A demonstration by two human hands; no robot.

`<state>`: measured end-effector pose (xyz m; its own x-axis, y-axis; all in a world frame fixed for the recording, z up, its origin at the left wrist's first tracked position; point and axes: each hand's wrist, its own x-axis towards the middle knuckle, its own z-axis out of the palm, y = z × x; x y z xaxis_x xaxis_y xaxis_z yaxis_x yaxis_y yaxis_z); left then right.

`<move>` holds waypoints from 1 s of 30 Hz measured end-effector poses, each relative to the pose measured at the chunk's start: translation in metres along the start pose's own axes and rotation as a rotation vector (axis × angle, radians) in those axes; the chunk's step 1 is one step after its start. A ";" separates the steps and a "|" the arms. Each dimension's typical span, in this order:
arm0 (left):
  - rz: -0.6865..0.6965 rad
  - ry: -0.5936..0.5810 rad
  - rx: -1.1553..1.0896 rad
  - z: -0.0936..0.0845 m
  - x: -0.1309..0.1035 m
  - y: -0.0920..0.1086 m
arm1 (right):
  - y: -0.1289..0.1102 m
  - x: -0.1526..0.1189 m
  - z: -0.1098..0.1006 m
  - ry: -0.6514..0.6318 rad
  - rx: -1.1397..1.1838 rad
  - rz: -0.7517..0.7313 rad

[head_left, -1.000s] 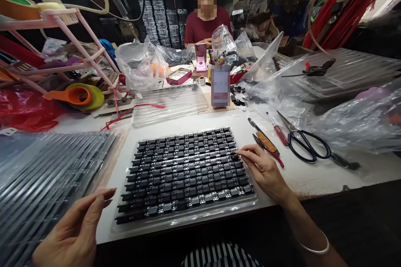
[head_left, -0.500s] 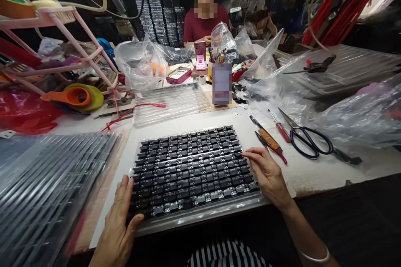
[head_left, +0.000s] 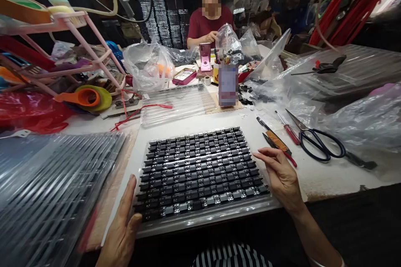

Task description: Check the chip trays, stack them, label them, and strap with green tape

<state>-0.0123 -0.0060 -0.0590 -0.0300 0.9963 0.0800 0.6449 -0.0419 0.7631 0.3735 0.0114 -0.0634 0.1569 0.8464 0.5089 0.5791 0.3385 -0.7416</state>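
Two hands: left hand (head_left: 120,221) at about 8 o'clock from the middle of the clear plastic tray (head_left: 203,218), right hand (head_left: 283,177) at 3.
Tray: on the white surface (head_left: 219,119), directly before the wearer, bearing rows of small black circuit modules (head_left: 205,172).
Rows: run nearly 9 to 3 o'clock, right ends slightly farther off; tray's longer side looks to run likewise.
Left hand: thumb spread from straight fingers, alongside left edge and near-left corner; seems to touch. Nothing visible held.
Right hand: thumb and forefinger narrowed, tips just beside the right edge, partway up; cannot tell whether something tiny sits between.
Nearer: left hand, by a little.
Tools: between 2 and 3 o'clock, past the right hand: red-handled pliers (head_left: 292,159), screwdriver (head_left: 291,133), scissors (head_left: 322,145).
Other trays: ridged clear tray (head_left: 180,106) between 11 and 12; stacked ridged trays (head_left: 59,187) at 9.
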 end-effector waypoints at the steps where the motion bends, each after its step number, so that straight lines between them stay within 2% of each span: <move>1: -0.056 0.016 -0.059 -0.003 0.002 0.003 | -0.002 0.000 0.000 0.001 -0.019 0.011; 4: -0.157 0.055 -0.230 -0.010 0.015 0.014 | -0.003 0.000 -0.001 0.005 -0.086 0.035; 9: -0.130 0.074 -0.290 -0.019 0.062 0.025 | 0.001 0.000 0.000 0.000 -0.137 0.130; 13: -0.149 0.107 -0.345 -0.013 0.098 0.020 | 0.004 0.002 0.000 -0.043 -0.142 0.321; 16: -0.171 0.135 -0.369 -0.004 0.114 0.014 | 0.010 0.009 -0.003 -0.120 -0.192 0.393; 21: -0.173 0.135 -0.413 0.008 0.125 0.011 | 0.027 0.035 -0.004 -0.267 -0.328 0.368; 25: -0.170 0.117 -0.509 0.008 0.126 0.012 | 0.044 0.058 0.005 -0.309 -0.381 0.352; 30: -0.178 0.084 -0.669 0.000 0.126 0.006 | 0.059 0.068 0.013 -0.324 -0.209 0.436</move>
<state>-0.0119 0.1192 -0.0445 -0.1680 0.9843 -0.0542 0.0161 0.0577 0.9982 0.4083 0.0942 -0.0783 0.1828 0.9831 -0.0078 0.6669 -0.1298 -0.7337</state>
